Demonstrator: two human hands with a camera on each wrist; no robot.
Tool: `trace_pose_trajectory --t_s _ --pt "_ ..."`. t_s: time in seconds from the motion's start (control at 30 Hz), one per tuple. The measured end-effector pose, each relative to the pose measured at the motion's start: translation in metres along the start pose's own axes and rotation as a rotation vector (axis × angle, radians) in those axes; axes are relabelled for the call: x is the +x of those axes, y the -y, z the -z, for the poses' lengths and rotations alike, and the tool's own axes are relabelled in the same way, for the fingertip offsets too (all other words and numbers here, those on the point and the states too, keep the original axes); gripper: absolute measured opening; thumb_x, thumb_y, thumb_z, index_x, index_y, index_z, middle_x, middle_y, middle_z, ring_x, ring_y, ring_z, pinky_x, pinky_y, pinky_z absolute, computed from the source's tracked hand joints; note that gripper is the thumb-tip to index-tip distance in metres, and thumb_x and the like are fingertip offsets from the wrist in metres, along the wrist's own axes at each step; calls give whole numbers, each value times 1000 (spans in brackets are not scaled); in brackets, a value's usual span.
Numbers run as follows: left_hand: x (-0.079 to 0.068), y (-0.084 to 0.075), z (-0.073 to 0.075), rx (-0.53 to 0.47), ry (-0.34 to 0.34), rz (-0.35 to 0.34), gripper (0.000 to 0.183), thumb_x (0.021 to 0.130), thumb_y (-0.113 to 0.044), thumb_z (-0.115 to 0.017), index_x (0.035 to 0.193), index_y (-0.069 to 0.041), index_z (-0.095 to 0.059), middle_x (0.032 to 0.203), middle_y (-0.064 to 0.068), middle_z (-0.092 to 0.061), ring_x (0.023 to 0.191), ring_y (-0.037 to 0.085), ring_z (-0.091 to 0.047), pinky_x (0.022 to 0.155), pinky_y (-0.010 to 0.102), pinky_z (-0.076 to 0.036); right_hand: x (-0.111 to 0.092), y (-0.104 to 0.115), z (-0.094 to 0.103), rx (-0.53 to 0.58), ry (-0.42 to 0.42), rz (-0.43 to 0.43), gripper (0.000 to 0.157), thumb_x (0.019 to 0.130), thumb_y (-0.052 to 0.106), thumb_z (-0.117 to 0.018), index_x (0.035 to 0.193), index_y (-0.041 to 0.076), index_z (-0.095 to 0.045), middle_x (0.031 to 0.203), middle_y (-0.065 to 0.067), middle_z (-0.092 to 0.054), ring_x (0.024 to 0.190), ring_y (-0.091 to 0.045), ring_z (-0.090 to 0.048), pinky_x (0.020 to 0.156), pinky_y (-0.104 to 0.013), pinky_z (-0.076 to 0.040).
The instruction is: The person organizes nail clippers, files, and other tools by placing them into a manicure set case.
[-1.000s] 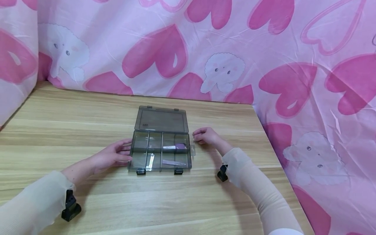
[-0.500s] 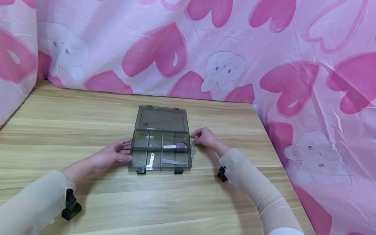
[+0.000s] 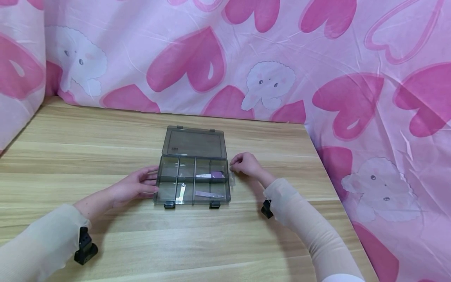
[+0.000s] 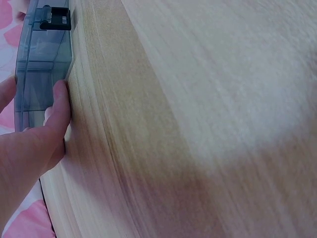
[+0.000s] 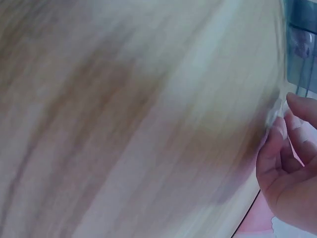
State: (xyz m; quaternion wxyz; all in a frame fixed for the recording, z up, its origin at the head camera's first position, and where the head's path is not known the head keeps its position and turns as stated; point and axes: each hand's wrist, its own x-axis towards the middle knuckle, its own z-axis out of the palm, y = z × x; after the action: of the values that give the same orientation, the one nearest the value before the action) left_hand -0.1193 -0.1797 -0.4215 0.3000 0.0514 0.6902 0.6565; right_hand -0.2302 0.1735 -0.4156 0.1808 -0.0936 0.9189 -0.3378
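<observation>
Box (image 3: 168, 170): it lies on the desk (image 3: 165, 246) between the two sets of fingers, lid (image 3: 193, 143) laid back beyond them. Visibility: the left wrist view cuts off most of the box; the right wrist view gives only its edge, with a blurred desk. Some fingertips of the left hand (image 3: 132, 188) are hard to make out against the smoky left wall. A clear piece (image 3: 231, 179) just beside the right wall is nearly transparent; its full outline cannot be made out.

Left fingers: extended, parted, touching the left wall. Right hand (image 3: 246, 163): fingers curled, pinching the clear piece's edge.

Change: compared with one second earlier, the right fingers sit slightly nearer the box; the left fingers, box and contents hold their places.

Surroundings: nearest the right fingers, in the back right compartment, a purple item (image 3: 217, 174) with a white label. Nearer the wearer than those fingers, a flat strip (image 3: 209, 194) occupies the front right compartment; a narrow strip (image 3: 181, 193) stands tilted in the front middle one. Dividers (image 3: 194, 184) separate the compartments. Beyond both hands hangs a pink curtain (image 3: 186, 58).
</observation>
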Motion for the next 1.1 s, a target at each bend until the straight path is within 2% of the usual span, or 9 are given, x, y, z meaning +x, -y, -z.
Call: trace_pose_trajectory --t_s 0.17,0.47,0.57,0.73,0.83,1.1 --pt "0 0 0 13 7 -11 84 86 -1 -57 146 7 2 148 37 -10 135 50 -23 100 41 -48 -1 1 6 71 33 -34 13 81 7 -65 92 1 -69 81 -7 -68 65 -10 -56 60 -20 -51" --pt "-1 -1 0 6 5 -5 85 85 -1 -57 146 7 2 149 36 -9 135 50 -21 101 41 -48 -5 4 13 197 88 -87 22 87 9 -60 103 -6 -66 97 -17 -69 73 -13 -59 68 -24 -57" --pt "-1 -1 0 15 11 -10 84 86 0 -56 146 7 3 148 37 -9 135 50 -22 101 42 -48 -4 2 14 249 117 -91 25 89 8 -57 106 -9 -64 91 -16 -69 70 -11 -59 69 -25 -58" --pt "-2 -1 0 18 16 -8 85 86 -2 -57 146 7 2 148 37 -10 135 50 -23 101 42 -47 -5 3 17 381 164 -110 29 89 2 -52 111 -16 -58 74 -3 -65 64 -9 -60 69 -26 -60" --pt "-2 -2 0 9 11 1 85 86 -3 -57 147 6 2 149 36 -11 135 49 -23 101 41 -47 -6 3 18 437 174 -117 30 90 0 -50 113 -18 -55 73 0 -65 64 -8 -61 71 -25 -60" --pt "-3 -3 1 5 3 17 87 85 -3 -58 147 4 2 149 35 -12 135 48 -25 99 37 -49 -9 10 22 487 167 -121 32 90 0 -50 115 -19 -53 72 2 -66 65 -8 -62 71 -23 -59"
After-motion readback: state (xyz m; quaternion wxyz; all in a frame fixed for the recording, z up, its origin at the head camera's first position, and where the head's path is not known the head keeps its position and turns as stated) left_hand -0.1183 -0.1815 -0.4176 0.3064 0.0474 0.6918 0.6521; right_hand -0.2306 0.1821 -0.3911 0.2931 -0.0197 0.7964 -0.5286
